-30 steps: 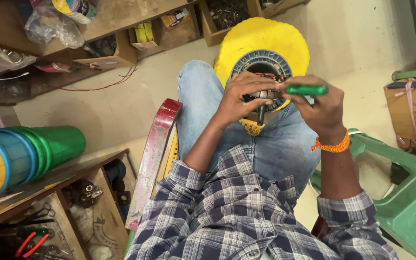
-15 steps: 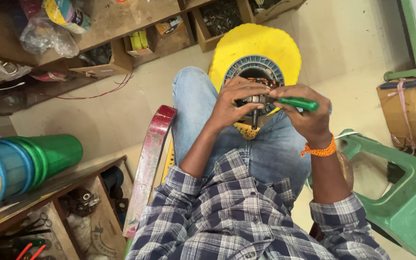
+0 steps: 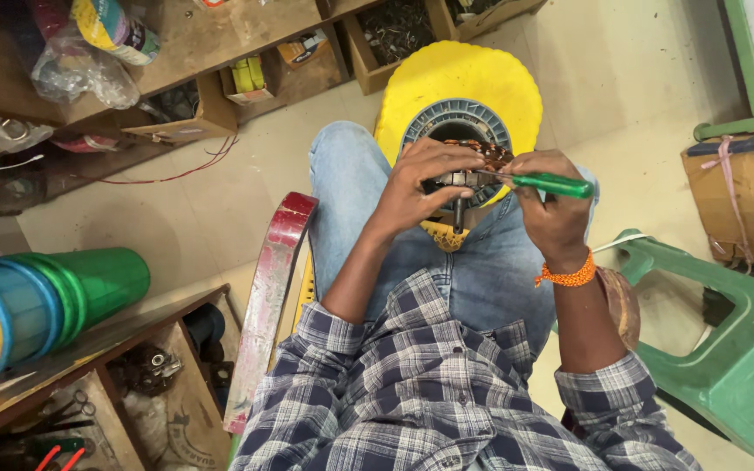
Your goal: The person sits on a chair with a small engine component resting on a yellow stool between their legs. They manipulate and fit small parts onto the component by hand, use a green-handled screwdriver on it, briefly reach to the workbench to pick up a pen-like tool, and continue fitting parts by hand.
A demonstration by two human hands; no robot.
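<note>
Copper: the windings of a small motor armature (image 3: 473, 166) glinted between the two hands, held up over the lap above the yellow stool (image 3: 464, 83).
Left hand: the left hand (image 3: 421, 183) was wrapped round the armature, fingers (image 3: 434, 157) curled and clenched on its body, the steel shaft (image 3: 457, 214) poking down below the palm.
Right hand: the right hand (image 3: 551, 196) was closed on a green-handled screwdriver (image 3: 551, 184), handle jutting out to the right, blade end laid against the armature core.
Where it sat: armature in the air over the knees, in front of the grey ribbed ring (image 3: 455, 122) lying on the stool.
Done so far: the armature looked already out of its housing and in hand; the tool was already at the windings.
Left to do: I judged the work on the core only under way, since nothing had come loose from it and no part lay set aside on the lap.
Against half a second ago: same grip, same tool, both hands in much the same pose; the screwdriver handle sat a touch flatter.
Against a second ago: the hands had dropped lower in the view, and more of the stool showed above them.
Around: green plastic chair (image 3: 726, 349) at the right, stacked coloured cups (image 3: 37, 305) on the left shelf.
</note>
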